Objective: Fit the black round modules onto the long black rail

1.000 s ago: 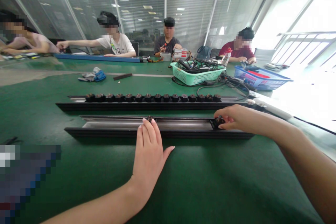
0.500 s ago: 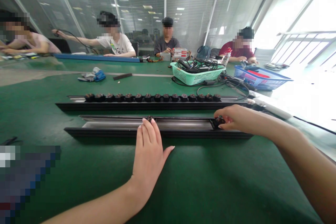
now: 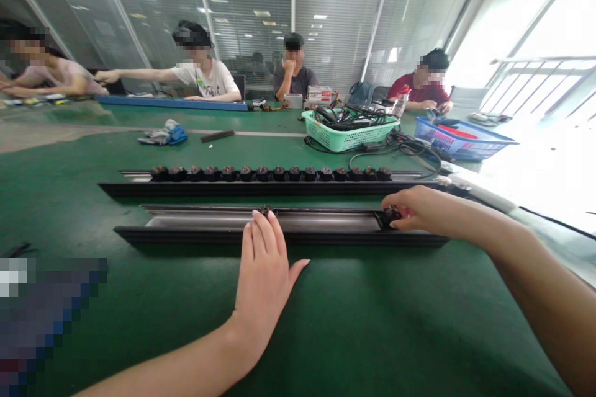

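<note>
In front of me lies a black metal channel (image 3: 326, 237) with a bare silver inside, its long side facing me. My left hand (image 3: 264, 273) is stretched out over its near wall, fingers extended, the tips touching a small black module (image 3: 266, 209) in the middle. At the channel's right end my right hand (image 3: 414, 211) has thumb and fingers closed around another black socket-like module (image 3: 391, 213) with copper-coloured parts on top. My fingers hide part of it. Just behind, a second channel (image 3: 242, 188) holds a row of several similar black modules (image 3: 262, 173).
Beyond the channels are a green basket (image 3: 351, 136) of black cables, a blue basket (image 3: 465, 144), blue-grey gloves (image 3: 164, 133) and a dark strip (image 3: 216, 135). Several people sit along the table's far side. A long blue bar (image 3: 174, 103) lies there.
My right hand has shifted very slightly right with the module; my left hand stays put. Across the table, one person has raised a hand to the face and another has lowered an outstretched arm.
</note>
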Demonstrator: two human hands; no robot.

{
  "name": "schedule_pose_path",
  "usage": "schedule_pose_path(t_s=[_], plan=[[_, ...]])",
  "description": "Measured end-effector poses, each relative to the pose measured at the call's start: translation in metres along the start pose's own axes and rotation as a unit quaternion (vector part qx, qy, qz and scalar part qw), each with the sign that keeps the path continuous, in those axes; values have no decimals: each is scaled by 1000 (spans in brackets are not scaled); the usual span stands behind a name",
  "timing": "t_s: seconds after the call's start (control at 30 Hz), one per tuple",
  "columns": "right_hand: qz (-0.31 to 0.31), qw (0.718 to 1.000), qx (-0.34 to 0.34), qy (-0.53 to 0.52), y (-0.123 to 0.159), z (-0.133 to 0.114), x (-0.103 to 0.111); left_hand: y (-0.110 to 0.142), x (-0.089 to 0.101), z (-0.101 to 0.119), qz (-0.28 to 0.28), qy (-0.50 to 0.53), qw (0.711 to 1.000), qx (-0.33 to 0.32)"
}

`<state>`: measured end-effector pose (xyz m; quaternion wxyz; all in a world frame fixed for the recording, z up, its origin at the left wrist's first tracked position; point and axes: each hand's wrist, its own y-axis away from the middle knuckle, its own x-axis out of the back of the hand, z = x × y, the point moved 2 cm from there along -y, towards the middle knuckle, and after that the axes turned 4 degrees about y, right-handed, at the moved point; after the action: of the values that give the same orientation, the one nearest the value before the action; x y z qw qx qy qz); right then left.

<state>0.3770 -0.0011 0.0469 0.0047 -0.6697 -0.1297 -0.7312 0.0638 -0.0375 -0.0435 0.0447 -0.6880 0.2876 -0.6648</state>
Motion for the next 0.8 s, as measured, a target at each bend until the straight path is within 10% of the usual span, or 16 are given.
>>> schedule_pose_path(t_s=[0.8], plan=[[-18,1000,-17,-7,1,3,3,-1,1,0,-1,4,1000,2]])
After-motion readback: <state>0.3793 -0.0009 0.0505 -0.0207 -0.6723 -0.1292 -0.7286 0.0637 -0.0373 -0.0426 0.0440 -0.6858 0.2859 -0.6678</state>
